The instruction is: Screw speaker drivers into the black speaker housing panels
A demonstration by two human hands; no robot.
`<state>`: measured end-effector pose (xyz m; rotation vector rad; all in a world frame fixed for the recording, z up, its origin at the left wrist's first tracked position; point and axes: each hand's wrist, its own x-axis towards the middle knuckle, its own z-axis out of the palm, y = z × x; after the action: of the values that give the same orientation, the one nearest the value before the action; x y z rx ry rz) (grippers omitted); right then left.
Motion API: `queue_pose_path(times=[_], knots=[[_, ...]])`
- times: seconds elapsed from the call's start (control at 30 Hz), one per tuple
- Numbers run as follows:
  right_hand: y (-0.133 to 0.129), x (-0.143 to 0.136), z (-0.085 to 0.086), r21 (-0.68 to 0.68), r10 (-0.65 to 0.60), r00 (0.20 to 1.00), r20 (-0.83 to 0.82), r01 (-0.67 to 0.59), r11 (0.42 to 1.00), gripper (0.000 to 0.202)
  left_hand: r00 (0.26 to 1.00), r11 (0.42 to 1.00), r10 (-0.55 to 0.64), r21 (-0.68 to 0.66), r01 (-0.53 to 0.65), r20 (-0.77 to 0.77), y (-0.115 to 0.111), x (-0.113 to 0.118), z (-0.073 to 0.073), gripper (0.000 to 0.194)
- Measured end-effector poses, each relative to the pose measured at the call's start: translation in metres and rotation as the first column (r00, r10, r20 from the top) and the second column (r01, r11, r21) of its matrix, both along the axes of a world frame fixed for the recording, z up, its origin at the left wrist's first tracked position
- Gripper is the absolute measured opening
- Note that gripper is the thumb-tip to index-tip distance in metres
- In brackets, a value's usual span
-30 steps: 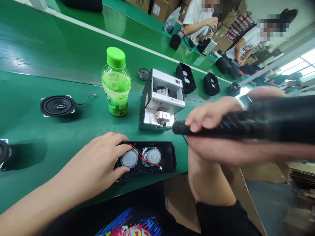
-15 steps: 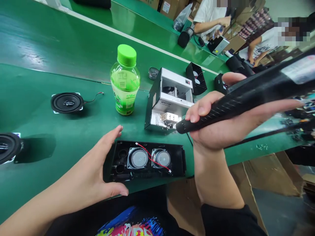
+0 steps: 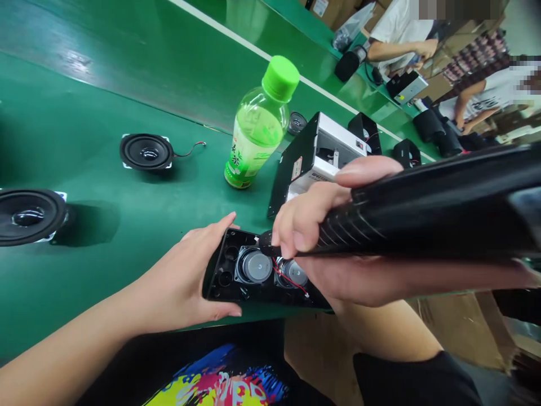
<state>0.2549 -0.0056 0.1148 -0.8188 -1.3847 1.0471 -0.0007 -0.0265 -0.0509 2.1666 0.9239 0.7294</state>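
Speaker housing [image 3: 262,295] is spanned at one end by the left hand [image 3: 190,273], fingers spread; a black electric screwdriver [image 3: 431,208] is gripped by the right hand [image 3: 338,273].

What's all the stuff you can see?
Case: one, black, lower middle
Fitted speakers: two, grey, in case
Bottle: one, green, beyond case
Loose speakers: three, dark, two left, one behind bottle
Machine: one, black and silver, by bottle
Far cases: two, black, beyond machine
Tool: one, black, in right hand
Tabletop: count unclear, green, underneath
Cartons: several, brown, top and right
People: two, white shirts, top right
Left hand: one, bare, at case
Right hand: one, bare, on tool
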Motion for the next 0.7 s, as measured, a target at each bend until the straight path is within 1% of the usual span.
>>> queue_pose_path(times=[0.07, 0.13, 0.2, 0.27, 0.37, 0.53, 0.63, 0.7], knots=[[0.009, -0.007, -0.008, -0.053, -0.033, 0.991, -0.127, 0.027, 0.998, 0.055, 1.0, 0.999, -0.027, 0.019, 0.027, -0.009, 0.001, 0.0, 0.003, 0.146], [0.013, -0.01, -0.008, -0.094, -0.063, 0.99, -0.123, 0.052, 0.994, 0.061, 0.998, 0.998, -0.057, 0.026, 0.057, -0.025, 0.002, -0.001, 0.008, 0.145], [0.013, -0.01, -0.006, -0.108, -0.059, 0.992, -0.114, 0.047, 0.993, 0.063, 0.997, 0.997, -0.07, 0.03, 0.071, -0.03, 0.003, -0.001, 0.012, 0.145], [0.012, -0.01, -0.005, -0.097, -0.055, 0.99, -0.13, 0.043, 0.994, 0.063, 0.997, 0.997, -0.071, 0.023, 0.071, -0.019, 0.003, -0.001, 0.013, 0.146], [0.009, -0.009, -0.01, -0.063, -0.063, 0.987, -0.147, 0.054, 0.997, 0.061, 0.997, 0.997, -0.079, 0.0, 0.079, 0.001, 0.003, 0.0, 0.013, 0.146], [0.009, -0.007, -0.019, -0.01, -0.007, 0.995, -0.099, 0.006, 1.0, 0.06, 0.997, 0.996, -0.082, -0.024, 0.083, 0.009, 0.004, 0.0, 0.013, 0.148], [0.013, -0.015, -0.019, -0.024, -0.057, 0.988, -0.14, 0.054, 0.998, 0.067, 0.996, 0.996, -0.084, -0.042, 0.085, 0.006, 0.005, -0.001, 0.013, 0.149], [0.016, -0.022, -0.021, -0.011, -0.085, 0.984, -0.159, 0.084, 0.996, 0.071, 0.997, 0.995, -0.08, -0.053, 0.08, 0.01, 0.005, 0.0, 0.011, 0.147]])
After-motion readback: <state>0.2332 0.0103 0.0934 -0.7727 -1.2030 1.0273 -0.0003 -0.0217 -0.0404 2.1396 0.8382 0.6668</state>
